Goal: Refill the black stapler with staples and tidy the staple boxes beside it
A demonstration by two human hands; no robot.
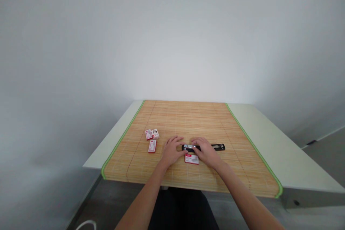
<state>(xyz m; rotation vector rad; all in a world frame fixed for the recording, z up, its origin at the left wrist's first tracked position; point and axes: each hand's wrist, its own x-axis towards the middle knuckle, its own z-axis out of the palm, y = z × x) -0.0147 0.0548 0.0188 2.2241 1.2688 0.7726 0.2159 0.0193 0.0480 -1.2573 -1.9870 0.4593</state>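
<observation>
Stapler [205, 147] lies between both hands, right hand [206, 152] seemingly gripping it, left hand [171, 151] touching.

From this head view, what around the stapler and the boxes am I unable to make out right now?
- Stapler: its left part is covered by the right hand and left hand; whether staples are loaded cannot be told.
- Fingertips of both hands: too small to tell the grip.
- Box by the hands: print too small to read, top edge under the right hand.
- Three small boxes on the bamboo mat: labels too small to read, and contents hidden.
</observation>
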